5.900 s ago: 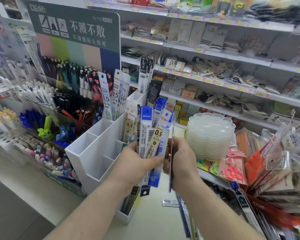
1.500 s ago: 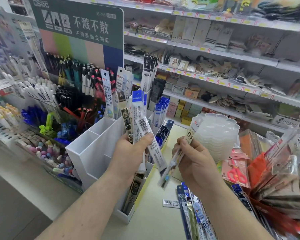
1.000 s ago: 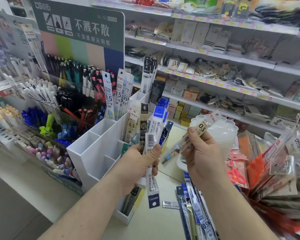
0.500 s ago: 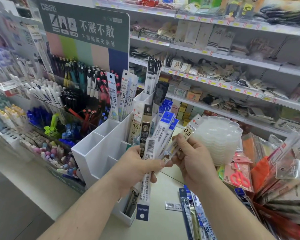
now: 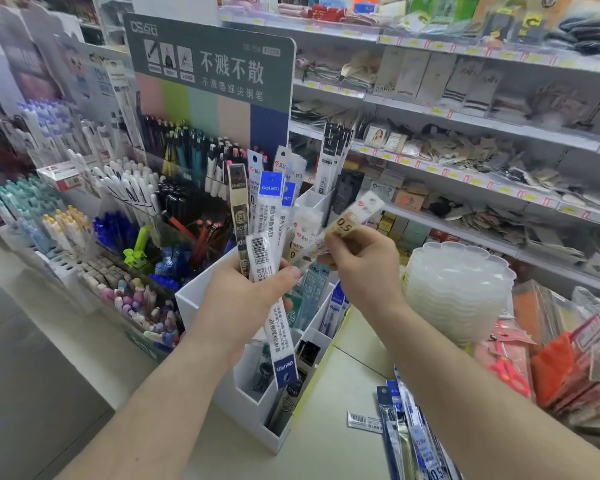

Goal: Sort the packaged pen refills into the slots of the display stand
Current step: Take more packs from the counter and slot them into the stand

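1. Our left hand (image 5: 246, 292) gripped a fanned bunch of refill packs (image 5: 267, 216), fingers and thumb curled round the middle of it, above the white stand (image 5: 201, 299).
2. One pack in that bunch, a barcoded pack (image 5: 274, 306), hung tilted below our fist, its blue end over the front slots.
3. Our right hand (image 5: 364, 268) pinched a single clear refill pack (image 5: 343, 226) marked 0.5 between thumb and fingertips, slanting up to the right, just beside the bunch.
4. The stand stood on the pale counter (image 5: 333, 445), with some packs upright in its rear and right slots.
5. More refill packs (image 5: 409, 434) lay loose on the counter near our right forearm, beside a loose barcode label (image 5: 361, 419).
6. A stack of clear plastic dishes (image 5: 461, 292) sat to the right.
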The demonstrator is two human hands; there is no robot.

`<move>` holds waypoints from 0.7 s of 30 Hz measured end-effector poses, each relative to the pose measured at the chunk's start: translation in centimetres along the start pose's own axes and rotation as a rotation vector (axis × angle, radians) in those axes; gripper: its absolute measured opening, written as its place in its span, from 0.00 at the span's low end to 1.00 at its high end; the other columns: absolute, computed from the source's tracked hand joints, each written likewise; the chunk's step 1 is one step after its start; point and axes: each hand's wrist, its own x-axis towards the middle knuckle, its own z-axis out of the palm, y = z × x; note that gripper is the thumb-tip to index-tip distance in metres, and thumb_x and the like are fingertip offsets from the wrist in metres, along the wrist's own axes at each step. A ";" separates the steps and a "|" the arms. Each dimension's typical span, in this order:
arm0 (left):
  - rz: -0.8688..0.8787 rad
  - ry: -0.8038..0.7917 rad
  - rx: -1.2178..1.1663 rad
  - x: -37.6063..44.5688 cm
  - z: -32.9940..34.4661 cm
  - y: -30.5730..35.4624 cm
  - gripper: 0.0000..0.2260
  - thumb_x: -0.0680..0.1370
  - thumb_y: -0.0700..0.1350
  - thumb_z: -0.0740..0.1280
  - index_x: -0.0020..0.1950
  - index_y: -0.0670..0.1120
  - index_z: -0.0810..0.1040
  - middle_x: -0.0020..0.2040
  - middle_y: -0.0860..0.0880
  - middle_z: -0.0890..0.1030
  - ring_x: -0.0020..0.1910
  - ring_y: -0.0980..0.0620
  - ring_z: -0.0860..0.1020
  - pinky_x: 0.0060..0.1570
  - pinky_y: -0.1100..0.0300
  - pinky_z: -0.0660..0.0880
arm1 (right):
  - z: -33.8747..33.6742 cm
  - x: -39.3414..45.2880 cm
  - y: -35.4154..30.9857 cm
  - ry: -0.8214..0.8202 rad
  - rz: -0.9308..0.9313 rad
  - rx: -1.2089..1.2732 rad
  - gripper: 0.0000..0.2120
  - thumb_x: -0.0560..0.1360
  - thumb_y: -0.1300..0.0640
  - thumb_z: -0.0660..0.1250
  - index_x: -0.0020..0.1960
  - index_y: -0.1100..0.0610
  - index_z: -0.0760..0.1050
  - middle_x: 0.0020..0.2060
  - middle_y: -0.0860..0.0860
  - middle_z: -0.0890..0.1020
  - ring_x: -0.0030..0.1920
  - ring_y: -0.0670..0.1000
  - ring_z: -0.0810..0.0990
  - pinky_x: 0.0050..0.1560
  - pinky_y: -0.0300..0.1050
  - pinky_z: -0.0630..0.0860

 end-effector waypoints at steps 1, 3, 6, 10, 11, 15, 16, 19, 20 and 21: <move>-0.002 0.001 -0.005 0.0 0.0 0.1 0.07 0.73 0.39 0.75 0.38 0.48 0.82 0.30 0.52 0.82 0.28 0.55 0.80 0.29 0.64 0.76 | 0.6 0.2 0.3 0.002 -0.004 -0.054 0.06 0.77 0.63 0.70 0.44 0.54 0.81 0.38 0.48 0.86 0.36 0.46 0.86 0.38 0.40 0.81; 0.001 -0.003 -0.005 -0.1 -0.1 0.1 0.10 0.73 0.40 0.76 0.34 0.51 0.82 0.30 0.52 0.81 0.29 0.56 0.80 0.29 0.64 0.76 | 1.6 0.4 0.9 -0.018 0.005 -0.155 0.04 0.76 0.61 0.72 0.45 0.53 0.82 0.38 0.48 0.86 0.38 0.48 0.85 0.44 0.46 0.82; -0.020 -0.005 0.003 -0.2 -0.1 -0.2 0.12 0.73 0.42 0.76 0.33 0.55 0.82 0.30 0.54 0.80 0.31 0.56 0.80 0.35 0.58 0.77 | 2.7 0.8 1.8 -0.127 0.036 -0.390 0.04 0.74 0.57 0.74 0.48 0.53 0.86 0.41 0.48 0.86 0.43 0.50 0.84 0.51 0.51 0.81; -0.052 -0.001 0.020 -0.4 0.2 -0.4 0.07 0.68 0.50 0.78 0.34 0.58 0.82 0.31 0.55 0.81 0.33 0.58 0.81 0.40 0.53 0.77 | 3.6 1.3 2.3 -0.226 0.123 -0.558 0.03 0.73 0.56 0.73 0.45 0.55 0.85 0.40 0.49 0.84 0.43 0.51 0.82 0.47 0.51 0.82; -0.054 -0.009 0.029 -0.5 0.3 -0.4 0.06 0.66 0.53 0.78 0.34 0.58 0.82 0.31 0.56 0.82 0.33 0.59 0.81 0.41 0.53 0.77 | 3.6 1.4 2.2 -0.248 0.131 -0.582 0.02 0.73 0.58 0.72 0.43 0.55 0.83 0.38 0.47 0.82 0.43 0.51 0.81 0.44 0.48 0.81; -0.057 -0.042 0.045 -0.6 0.8 -0.7 0.07 0.63 0.56 0.77 0.34 0.57 0.81 0.34 0.54 0.83 0.38 0.55 0.83 0.44 0.52 0.78 | 2.8 1.2 1.6 -0.284 0.149 -0.559 0.01 0.72 0.57 0.73 0.43 0.53 0.83 0.38 0.45 0.83 0.43 0.48 0.81 0.45 0.46 0.80; -0.062 -0.048 0.047 -0.6 0.9 -0.8 0.09 0.62 0.57 0.77 0.35 0.57 0.81 0.34 0.54 0.83 0.38 0.55 0.82 0.45 0.52 0.78 | 2.2 0.9 1.4 -0.234 0.154 -0.501 0.02 0.72 0.56 0.74 0.44 0.53 0.84 0.38 0.45 0.84 0.43 0.46 0.82 0.46 0.46 0.81; -0.056 -0.070 0.007 -0.7 1.1 -1.1 0.14 0.62 0.62 0.81 0.39 0.58 0.83 0.40 0.54 0.86 0.40 0.56 0.84 0.46 0.52 0.78 | -0.2 -1.5 -0.1 -0.111 0.184 -0.176 0.03 0.72 0.57 0.73 0.40 0.51 0.83 0.33 0.44 0.83 0.36 0.41 0.80 0.40 0.41 0.79; -0.052 -0.078 -0.011 -0.7 1.2 -1.2 0.16 0.60 0.64 0.79 0.42 0.58 0.83 0.42 0.54 0.86 0.42 0.56 0.85 0.46 0.52 0.78 | -0.9 -2.7 -0.6 -0.162 0.201 -0.041 0.02 0.71 0.58 0.73 0.42 0.52 0.82 0.32 0.46 0.82 0.33 0.40 0.78 0.36 0.38 0.76; -0.045 -0.084 -0.024 -0.7 1.4 -1.2 0.17 0.59 0.64 0.78 0.43 0.58 0.84 0.43 0.53 0.87 0.43 0.56 0.85 0.45 0.53 0.79 | -1.4 -4.0 -1.1 -0.237 0.225 0.050 0.04 0.70 0.58 0.74 0.45 0.53 0.82 0.32 0.48 0.81 0.32 0.41 0.77 0.34 0.36 0.74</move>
